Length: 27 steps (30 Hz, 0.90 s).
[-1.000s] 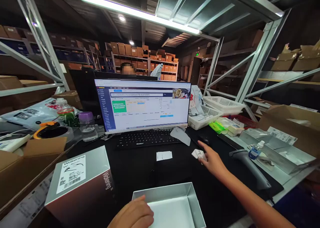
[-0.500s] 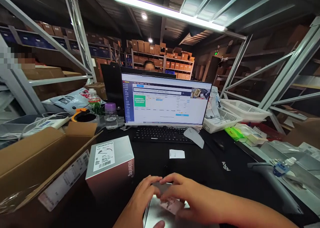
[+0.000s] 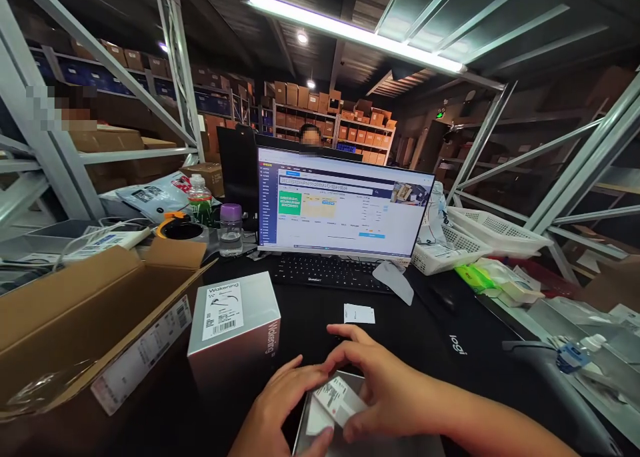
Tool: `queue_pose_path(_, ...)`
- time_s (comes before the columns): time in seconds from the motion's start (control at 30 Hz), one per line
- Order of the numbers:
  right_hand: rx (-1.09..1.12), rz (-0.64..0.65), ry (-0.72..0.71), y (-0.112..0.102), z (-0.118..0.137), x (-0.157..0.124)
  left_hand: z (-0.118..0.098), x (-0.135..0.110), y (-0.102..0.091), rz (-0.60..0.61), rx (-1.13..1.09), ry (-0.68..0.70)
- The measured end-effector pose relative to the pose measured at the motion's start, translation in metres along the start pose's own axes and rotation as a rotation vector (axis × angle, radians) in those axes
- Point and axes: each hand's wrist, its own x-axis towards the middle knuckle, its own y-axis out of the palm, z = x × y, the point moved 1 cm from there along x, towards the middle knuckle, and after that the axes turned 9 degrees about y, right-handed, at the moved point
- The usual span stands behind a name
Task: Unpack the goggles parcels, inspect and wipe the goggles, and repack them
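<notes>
1. At the near middle of the worktop (image 3: 307,313), a silver tray (image 3: 370,446) sits below both hands, much of it covered by them.
2. The small white packet (image 3: 336,398) is over this tray, its printed label facing up; whether it touches the tray floor cannot be told.
3. The right hand (image 3: 383,383) has its grip closed on the packet, thumb on the near side.
4. The left hand (image 3: 285,403) curves around the tray's left side, thumb near the packet; whether its grip holds anything cannot be told.
5. To the left stands a closed silver box (image 3: 265,303) marked "Wakening", with a white barcode label on top.
6. Farther left, a cardboard carton (image 3: 143,353) stands with flaps up; clear film shows at its near end.
7. Far left, a purple-lidded jar (image 3: 231,237) contains clear liquid, near a bottle (image 3: 200,203) with a green lower part.
8. Far right, a white perforated basket (image 3: 430,260) holds pale packages, with another white basket (image 3: 500,237) just beyond.
9. At the right, a small bottle (image 3: 575,355) shows blue below its white cap.
</notes>
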Motion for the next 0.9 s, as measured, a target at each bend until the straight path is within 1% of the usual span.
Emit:
queue_pose_path(0.07, 0.062, 0.013, -0.001, -0.002, -0.003, 0.003, 0.001, 0.000, 0.001, -0.013, -0.001, 0.016)
queue_pose_path(0.2, 0.186, 0.019, -0.057, -0.001, -0.012, 0.006, 0.001, 0.003, 0.002, -0.041, -0.015, 0.029)
queue_pose_path(0.3, 0.262, -0.009, -0.043, 0.007, -0.022, 0.007, 0.000, 0.006, 0.001, -0.071, 0.012, 0.041)
queue_pose_path(0.37, 0.291, -0.010, -0.025, 0.015, -0.028, 0.008, -0.001, 0.007, 0.001, -0.082, 0.029, 0.076)
queue_pose_path(0.43, 0.292, 0.002, -0.013, 0.020, -0.030, 0.006, -0.003, 0.007, 0.001, -0.076, 0.031, 0.116)
queue_pose_path(0.5, 0.288, 0.012, -0.020, 0.019, -0.027, 0.003, -0.005, 0.006, 0.001, -0.059, 0.026, 0.131)
queue_pose_path(0.57, 0.239, 0.030, -0.057, 0.006, -0.020, -0.002, -0.005, 0.006, 0.001, -0.039, -0.004, 0.106)
queue_pose_path(0.6, 0.201, 0.019, -0.095, -0.005, -0.016, -0.003, -0.006, 0.006, 0.002, -0.033, -0.040, 0.074)
queue_pose_path(0.63, 0.150, -0.024, -0.135, -0.020, -0.013, -0.002, -0.006, 0.006, 0.002, -0.026, -0.086, 0.030)
queue_pose_path(0.67, 0.081, -0.094, -0.168, -0.037, -0.011, 0.000, -0.005, 0.006, 0.002, -0.026, -0.136, -0.018)
queue_pose_path(0.7, 0.007, -0.226, -0.191, -0.056, -0.011, 0.006, -0.005, 0.006, 0.003, -0.030, -0.184, -0.067)
queue_pose_path(0.73, -0.121, -0.353, -0.163, -0.074, -0.013, 0.014, -0.005, 0.006, 0.003, -0.038, -0.220, -0.108)
queue_pose_path(0.77, -0.276, -0.440, -0.109, -0.091, -0.016, 0.025, -0.004, 0.005, 0.004, -0.051, -0.240, -0.136)
queue_pose_path(0.8, -0.426, -0.443, -0.032, -0.104, -0.022, 0.037, -0.004, 0.004, 0.004, -0.066, -0.245, -0.149)
queue_pose_path(0.83, -0.554, -0.349, 0.058, -0.113, -0.029, 0.051, -0.003, 0.004, 0.004, -0.074, -0.244, -0.161)
queue_pose_path(0.9, -0.644, -0.198, 0.162, -0.122, -0.043, 0.077, -0.002, 0.002, 0.005, -0.066, -0.233, -0.168)
